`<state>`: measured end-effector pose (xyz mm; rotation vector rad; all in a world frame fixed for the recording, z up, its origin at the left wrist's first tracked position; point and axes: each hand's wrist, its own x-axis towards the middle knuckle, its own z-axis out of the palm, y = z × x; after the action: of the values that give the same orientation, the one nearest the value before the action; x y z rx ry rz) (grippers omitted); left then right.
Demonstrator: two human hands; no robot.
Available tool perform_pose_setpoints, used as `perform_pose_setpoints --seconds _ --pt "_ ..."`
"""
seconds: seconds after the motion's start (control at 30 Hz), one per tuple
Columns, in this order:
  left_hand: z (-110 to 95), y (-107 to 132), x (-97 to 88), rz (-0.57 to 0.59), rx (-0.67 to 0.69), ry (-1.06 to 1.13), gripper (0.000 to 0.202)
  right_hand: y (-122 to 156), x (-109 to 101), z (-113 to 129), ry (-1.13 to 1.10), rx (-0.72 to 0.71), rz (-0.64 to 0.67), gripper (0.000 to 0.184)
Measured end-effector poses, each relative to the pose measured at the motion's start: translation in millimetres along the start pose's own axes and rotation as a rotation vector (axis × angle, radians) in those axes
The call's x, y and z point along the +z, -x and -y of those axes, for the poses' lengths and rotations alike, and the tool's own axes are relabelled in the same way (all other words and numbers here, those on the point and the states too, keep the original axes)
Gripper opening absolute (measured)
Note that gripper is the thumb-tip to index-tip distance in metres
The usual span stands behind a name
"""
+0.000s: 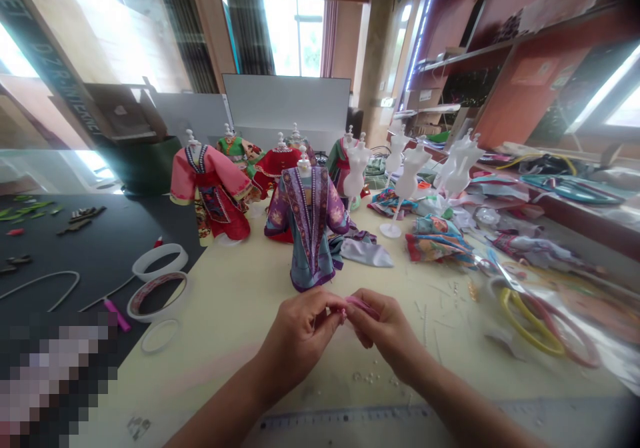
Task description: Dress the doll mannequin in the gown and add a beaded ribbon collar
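Low over the table, my left hand (pixel 305 321) and my right hand (pixel 380 321) meet with their fingertips pinched together. Between them is a small pink strip of fabric (pixel 363 306); its end shows at the fingertips, and the fingers cover the rest. Just behind my hands stands a small dress form in a purple and blue robe (pixel 311 228) with patterned trim down the front. Loose beads (pixel 370 376) lie on the table below my right hand.
Other dressed forms, one in a pink and red robe (pixel 215 195), stand behind. Bare white dress forms (pixel 413 171) are at the right. Tape rolls (pixel 159 296) lie left, scissors (pixel 530 321) and fabric scraps (pixel 440 241) right. A ruler (pixel 345 417) lies along the front.
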<state>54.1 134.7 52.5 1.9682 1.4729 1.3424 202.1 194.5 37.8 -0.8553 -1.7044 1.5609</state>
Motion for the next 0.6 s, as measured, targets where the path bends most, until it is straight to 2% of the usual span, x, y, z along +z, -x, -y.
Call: perform_pose_setpoints --seconds 0.33,0.6 --pt "-0.9 -1.7 -2.6 -0.001 -0.038 0.049 0.009 1.2 -2.7 1.4 -0.12 -0.027 0.057 0.014" --pt "-2.2 -0.8 -2.9 0.023 -0.008 0.077 0.011 0.3 -6.9 -3.3 -0.291 0.055 0.185 0.011"
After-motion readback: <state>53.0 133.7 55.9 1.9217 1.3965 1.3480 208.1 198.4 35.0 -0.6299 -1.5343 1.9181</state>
